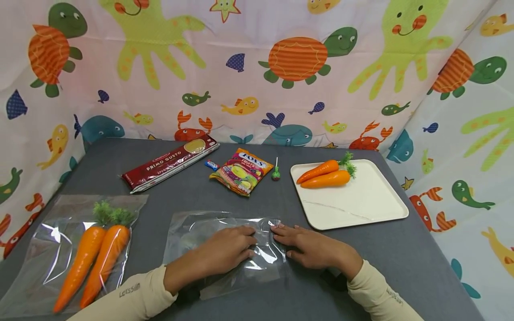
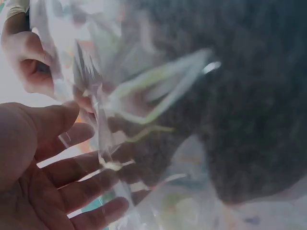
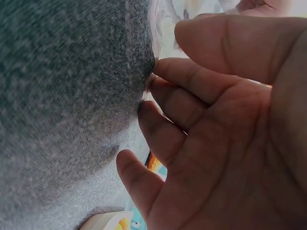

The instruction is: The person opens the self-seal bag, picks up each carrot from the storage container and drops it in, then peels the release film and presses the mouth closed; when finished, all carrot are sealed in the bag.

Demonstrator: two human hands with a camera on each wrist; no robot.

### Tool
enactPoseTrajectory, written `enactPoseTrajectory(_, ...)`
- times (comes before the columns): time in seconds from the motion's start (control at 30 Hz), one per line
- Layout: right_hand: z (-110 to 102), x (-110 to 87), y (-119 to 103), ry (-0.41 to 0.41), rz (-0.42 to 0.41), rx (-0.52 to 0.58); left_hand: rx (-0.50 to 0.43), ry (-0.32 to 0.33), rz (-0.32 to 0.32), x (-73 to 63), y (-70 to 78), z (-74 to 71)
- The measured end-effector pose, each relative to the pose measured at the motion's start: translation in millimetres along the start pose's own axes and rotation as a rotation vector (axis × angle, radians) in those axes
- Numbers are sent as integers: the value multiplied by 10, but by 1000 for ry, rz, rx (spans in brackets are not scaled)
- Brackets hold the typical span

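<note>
A clear plastic bag (image 1: 263, 261) lies flat on the grey table in front of me, shiny and creased in the head view. My left hand (image 1: 230, 249) rests on its middle, fingers pointing right and loosely bent. In the left wrist view, the fingers (image 2: 81, 191) spread against the see-through film (image 2: 144, 105). My right hand (image 1: 313, 247) touches the bag's right edge with extended fingertips. The right wrist view shows the fingertips (image 3: 165, 69) down at the cloth, the thumb apart from them.
Two large carrots (image 1: 92, 258) lie in another clear bag (image 1: 52, 263) at left. Behind are a spaghetti pack (image 1: 168, 162), a candy bag (image 1: 242, 171), a small blue wrapped sweet (image 1: 212, 165) and a lollipop (image 1: 275, 171). A white tray (image 1: 357, 205) holds two smaller carrots (image 1: 325, 179).
</note>
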State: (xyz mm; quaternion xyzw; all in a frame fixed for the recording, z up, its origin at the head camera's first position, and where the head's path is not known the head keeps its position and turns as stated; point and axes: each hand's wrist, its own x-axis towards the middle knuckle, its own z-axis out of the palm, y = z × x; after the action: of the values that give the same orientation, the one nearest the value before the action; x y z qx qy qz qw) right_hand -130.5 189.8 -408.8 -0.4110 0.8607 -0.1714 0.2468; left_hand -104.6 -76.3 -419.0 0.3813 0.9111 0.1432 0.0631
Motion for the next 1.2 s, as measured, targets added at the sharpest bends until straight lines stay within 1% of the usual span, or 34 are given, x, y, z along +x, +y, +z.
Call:
enactPoseTrajectory(0.03,2,0,-1,5,-9,-1,-15,12,-1,-8,-1,3)
enactPoseTrajectory(0.1,2,1,-3,6,-13,-1,-55,14,-19,-30,4,-6)
enactPoseTrajectory(0.27,-5,1,-10,10,-11,7,-154,34,-60,-88,22,-66)
enactPoseTrajectory(0.47,-21,16,-23,21,-10,2,-248,104,-74,-171,25,-132)
enactPoseTrajectory(0.63,-34,32,-19,71,-41,-32,-352,160,-90,-234,19,-168)
enactPoseTrajectory(0.73,-35,39,-5,103,-57,-36,-391,162,-88,-256,12,-186)
enactPoseTrajectory(0.83,-44,50,19,136,-51,-12,-408,157,-85,-263,-7,-191)
enactPoseTrajectory(0.93,-73,64,54,187,-39,27,-424,161,-78,-251,-40,-182)
enactPoseTrajectory(1.0,-106,66,79,224,-46,57,-437,164,-74,-241,-66,-176)
enactPoseTrajectory(1.1,-174,33,122,271,-52,120,-469,165,-75,-229,-93,-170)
enactPoseTrajectory(1.2,-245,-27,171,316,-38,197,-501,158,-80,-228,-105,-170)
